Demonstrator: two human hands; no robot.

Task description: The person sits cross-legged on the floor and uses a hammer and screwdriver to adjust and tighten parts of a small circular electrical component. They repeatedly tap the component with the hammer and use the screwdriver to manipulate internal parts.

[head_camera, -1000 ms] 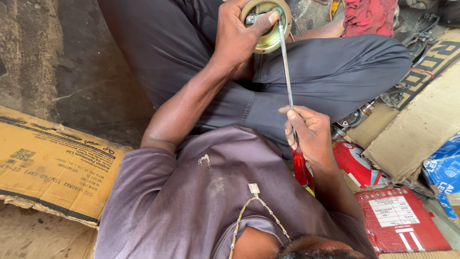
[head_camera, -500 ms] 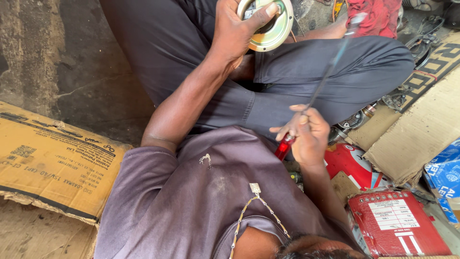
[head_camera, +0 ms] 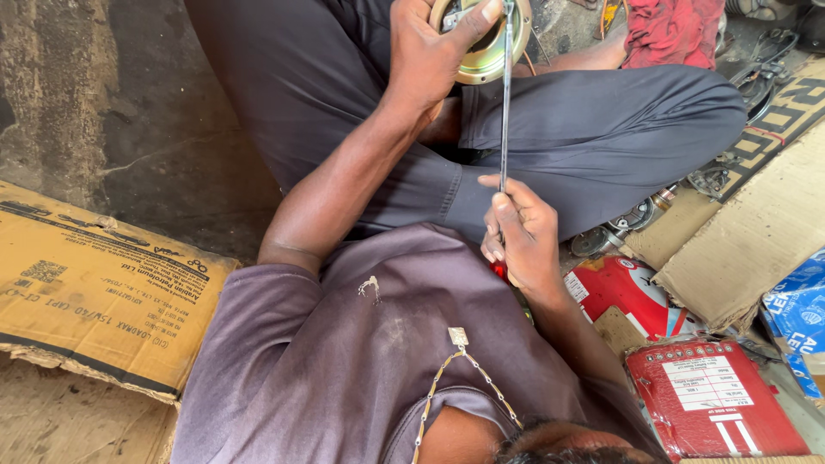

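Seated cross-legged, the person's left hand (head_camera: 430, 56) clamps a round brass-coloured metal housing (head_camera: 481, 43) above the lap to steady it, while the right hand (head_camera: 520, 236) grips a long red-handled screwdriver (head_camera: 505, 112) (tip inside the housing).

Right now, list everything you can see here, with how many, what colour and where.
Round metal part: one, brass-coloured, top centre, held in the left hand.
Screwdriver: one, long steel shaft with a red handle, tip at the round part, held in the right hand.
Flattened cardboard box: one, brown, on the floor at the left.
Cardboard sheets: several, brown, at the right.
Red cloth: one, top right.
Red cartons: two, lower right.
Blue packet: one, right edge.
Metal parts: a few, grey, beside the knee.
Left hand: gripping the round part.
Right hand: gripping the screwdriver.
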